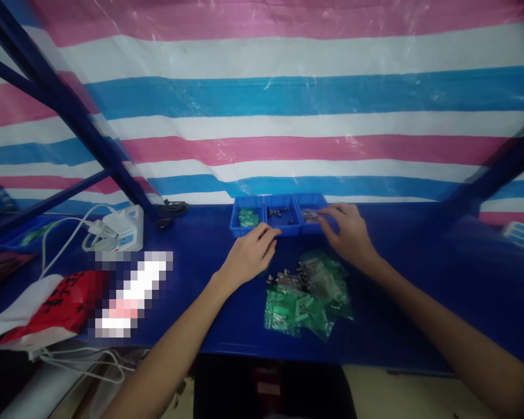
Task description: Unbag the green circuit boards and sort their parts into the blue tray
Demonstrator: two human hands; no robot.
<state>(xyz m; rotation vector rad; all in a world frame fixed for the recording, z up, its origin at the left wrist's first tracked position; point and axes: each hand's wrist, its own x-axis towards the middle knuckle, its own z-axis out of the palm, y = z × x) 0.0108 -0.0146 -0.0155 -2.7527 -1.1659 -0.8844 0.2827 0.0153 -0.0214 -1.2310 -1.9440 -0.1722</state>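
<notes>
A blue three-compartment tray (265, 223) stands at the back of the blue table. Its left compartment holds small green packets (248, 217), the middle one a few small dark parts (279, 212), and the right one small clear packets (310, 216). My left hand (250, 251) is at the tray's front edge, its fingers loosely bent and apart, with nothing visible in them. Over the right compartment's right side reaches my right hand (346, 228), thumb and forefinger apart; its fingertips are near the clear packets. Between my forearms lies a pile of green-and-clear plastic bags (305, 308) with small metal parts (288, 279).
To the left are a white power strip (133, 230) with cables, a black cable (174, 206) and a red-and-white bag (65, 302). A blue frame post (82, 131) slants up on the left. A striped sheet (288, 93) hangs behind the table.
</notes>
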